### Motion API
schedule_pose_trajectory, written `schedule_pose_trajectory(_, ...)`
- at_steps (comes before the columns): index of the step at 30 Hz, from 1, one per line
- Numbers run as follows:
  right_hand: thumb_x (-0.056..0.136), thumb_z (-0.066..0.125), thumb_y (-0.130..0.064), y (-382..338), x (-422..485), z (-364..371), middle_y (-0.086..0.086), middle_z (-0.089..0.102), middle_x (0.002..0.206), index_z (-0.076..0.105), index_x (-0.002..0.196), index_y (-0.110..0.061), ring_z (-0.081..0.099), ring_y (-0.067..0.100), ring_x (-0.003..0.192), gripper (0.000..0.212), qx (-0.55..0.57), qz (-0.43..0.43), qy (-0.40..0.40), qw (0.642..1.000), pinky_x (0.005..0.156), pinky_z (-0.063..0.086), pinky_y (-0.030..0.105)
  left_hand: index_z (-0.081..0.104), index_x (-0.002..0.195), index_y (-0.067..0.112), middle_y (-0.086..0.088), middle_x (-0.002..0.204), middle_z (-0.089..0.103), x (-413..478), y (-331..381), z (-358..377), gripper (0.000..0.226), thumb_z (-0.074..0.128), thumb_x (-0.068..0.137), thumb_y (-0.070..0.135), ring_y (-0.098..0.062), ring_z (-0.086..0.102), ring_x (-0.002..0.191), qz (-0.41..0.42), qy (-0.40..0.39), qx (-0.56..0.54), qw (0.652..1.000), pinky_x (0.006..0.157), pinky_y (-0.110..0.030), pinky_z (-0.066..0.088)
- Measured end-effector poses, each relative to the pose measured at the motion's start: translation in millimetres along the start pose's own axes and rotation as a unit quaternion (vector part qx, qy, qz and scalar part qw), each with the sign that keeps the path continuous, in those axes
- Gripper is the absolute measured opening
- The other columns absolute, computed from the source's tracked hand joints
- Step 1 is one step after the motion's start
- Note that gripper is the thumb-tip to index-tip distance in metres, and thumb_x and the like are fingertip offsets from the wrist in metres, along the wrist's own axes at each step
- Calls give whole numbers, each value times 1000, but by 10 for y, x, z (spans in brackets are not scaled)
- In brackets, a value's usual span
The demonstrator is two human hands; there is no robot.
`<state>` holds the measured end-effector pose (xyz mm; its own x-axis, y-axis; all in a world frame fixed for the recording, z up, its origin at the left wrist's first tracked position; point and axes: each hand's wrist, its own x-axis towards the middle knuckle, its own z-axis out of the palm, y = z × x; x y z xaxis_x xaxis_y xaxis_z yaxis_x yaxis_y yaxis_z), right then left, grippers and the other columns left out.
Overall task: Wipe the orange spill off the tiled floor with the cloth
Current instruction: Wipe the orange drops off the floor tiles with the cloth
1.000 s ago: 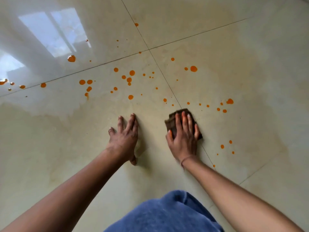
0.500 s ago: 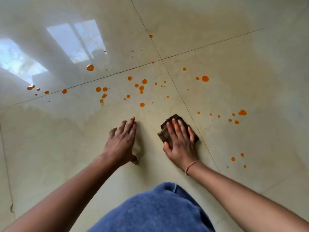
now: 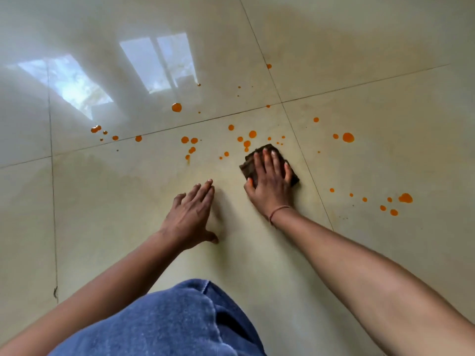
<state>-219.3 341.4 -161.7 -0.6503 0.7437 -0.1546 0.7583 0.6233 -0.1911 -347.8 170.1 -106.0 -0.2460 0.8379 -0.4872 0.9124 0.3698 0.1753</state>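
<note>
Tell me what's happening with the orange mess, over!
Right hand flat on cloth. Left hand flat on floor, empty. Orange drops just ahead, many unwiped. Nothing in the way.

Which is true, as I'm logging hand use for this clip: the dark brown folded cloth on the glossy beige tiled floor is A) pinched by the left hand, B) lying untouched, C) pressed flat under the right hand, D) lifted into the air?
C: the right hand lies with straight fingers on the dark brown folded cloth, while the left hand rests bare on the tiled floor.
</note>
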Motion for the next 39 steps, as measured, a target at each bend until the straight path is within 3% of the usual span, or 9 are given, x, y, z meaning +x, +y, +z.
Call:
schedule_pose_trajectory(6,83,39,-47,-229,-761,133,6,29,158,28,151,-21,21,23,147,74,18,3,6,1000,116,19,50,-4,152,12,-4,160,-14,235,-321,-324,131,75,62,64,-26,-6,148,0,-8,48,999,118,-50,10)
schedule_pose_trajectory(13,87,43,-47,-396,619,49,6,21,160,24,152,-20,12,23,149,73,3,91,46,995,117,8,50,-4,151,8,-8,161,-10,1435,-573,-898,146,77,47,72,-31,-7,147,59,7,152,987,116,-57,4)
schedule_pose_trajectory(17,83,42,-48,-309,-206,113,5,23,160,23,152,-21,20,23,148,77,-31,-36,18,999,117,16,50,-6,151,8,-8,161,-11,1842,-827,-1257,150,75,44,76,-32,-9,147,75,-27,188,979,116,-57,0)
schedule_pose_trajectory(20,82,40,-50,-162,143,22,6,26,159,28,151,-20,23,24,147,76,-67,-110,6,992,116,22,51,-12,150,9,-8,160,-13,2033,-1007,-1356,157,72,40,81,-30,-10,147,82,-46,199,976,116,-55,-5)
schedule_pose_trajectory(23,90,39,-48,-407,1035,-80,4,16,162,19,153,-21,10,20,150,72,-59,-22,11,998,118,10,48,-15,150,9,-8,160,-14,2148,-1093,-1260,162,71,34,84,-28,-8,148,93,-42,186,977,115,-53,-6)
schedule_pose_trajectory(26,89,38,-45,-731,1176,-18,5,15,162,18,153,-19,9,21,150,72,-25,80,28,996,118,10,49,-17,149,10,-7,160,-17,2154,-1122,-1238,162,72,35,82,-27,-7,148,99,-45,173,979,116,-53,-4)
schedule_pose_trajectory(30,84,40,-46,-872,329,168,5,23,160,25,152,-20,19,23,148,74,-14,33,27,999,116,17,51,-21,148,10,-8,158,-23,2131,-1114,-1271,160,77,40,76,-28,-14,146,106,-65,148,981,117,-54,-5)
schedule_pose_trajectory(35,86,45,-44,-1063,1232,57,5,21,160,25,152,-20,15,22,149,73,-3,125,39,991,117,13,49,-22,148,11,-7,157,-25,2190,-1140,-1189,163,79,37,74,-28,-16,146,100,-64,128,985,116,-53,-7)
schedule_pose_trajectory(39,87,42,-45,-1217,535,232,3,12,162,18,154,-21,11,21,150,75,4,83,30,996,118,14,50,-22,147,10,-8,157,-26,2204,-1123,-1219,161,79,39,74,-30,-17,146,102,-76,126,984,114,-53,-9)
